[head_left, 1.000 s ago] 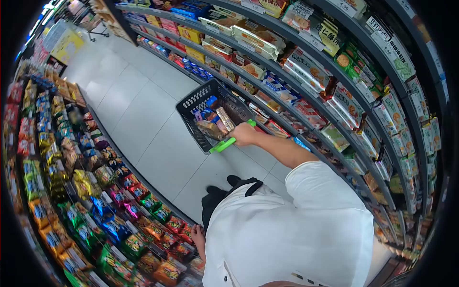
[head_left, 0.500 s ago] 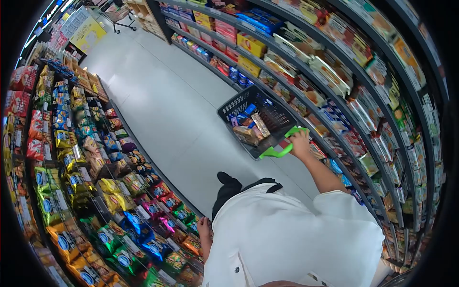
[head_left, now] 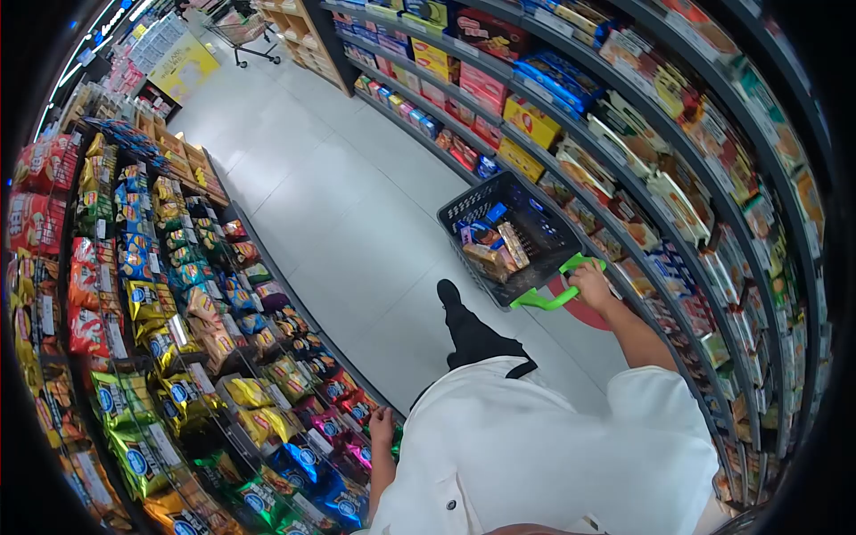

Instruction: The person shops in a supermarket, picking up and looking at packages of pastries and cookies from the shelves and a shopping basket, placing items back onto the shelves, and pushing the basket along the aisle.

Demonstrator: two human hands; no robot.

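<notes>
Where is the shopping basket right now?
In the head camera's view, the shopping basket is right of centre, its green handle in the right hand, close beside the right-hand shelves.

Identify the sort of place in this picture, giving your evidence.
Probably a supermarket snack aisle: shelves of packaged food line one side, bagged snacks the other, with a shopping basket between them.
</notes>
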